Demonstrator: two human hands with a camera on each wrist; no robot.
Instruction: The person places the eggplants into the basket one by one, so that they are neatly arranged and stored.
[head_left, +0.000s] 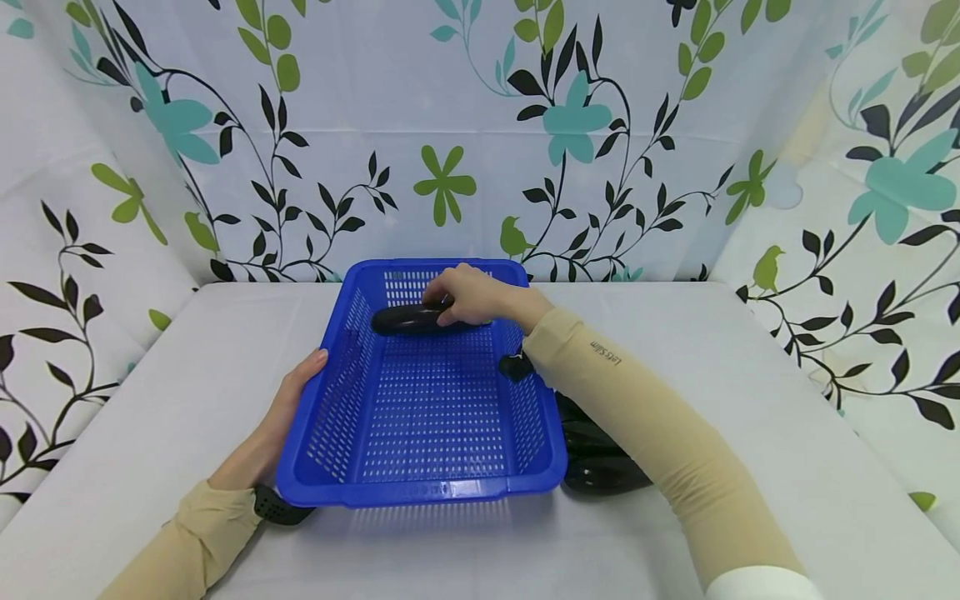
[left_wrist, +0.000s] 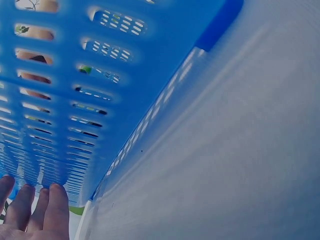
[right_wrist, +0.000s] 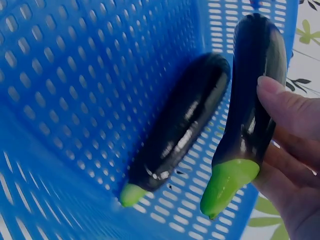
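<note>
A blue plastic basket (head_left: 442, 492) with slotted walls stands before me. My left hand (head_left: 288, 396) holds its left side, the thumb over the rim and the fingers (left_wrist: 56, 207) against the outer wall. Inside, near the far wall, my right hand (head_left: 472, 296) grips a dark, glossy eggplant (right_wrist: 255, 90) with a green stem end, thumb on one side and fingers behind. A second eggplant (right_wrist: 180, 125) lies in the basket beside the held one. In the head view the right hand covers part of the eggplants.
Outside the basket, on its right, several more eggplants (head_left: 603, 471) lie on the white table (head_left: 180, 400), partly hidden by the right sleeve (head_left: 637, 400). A patterned curtain (head_left: 337, 125) hangs behind the table and along its sides.
</note>
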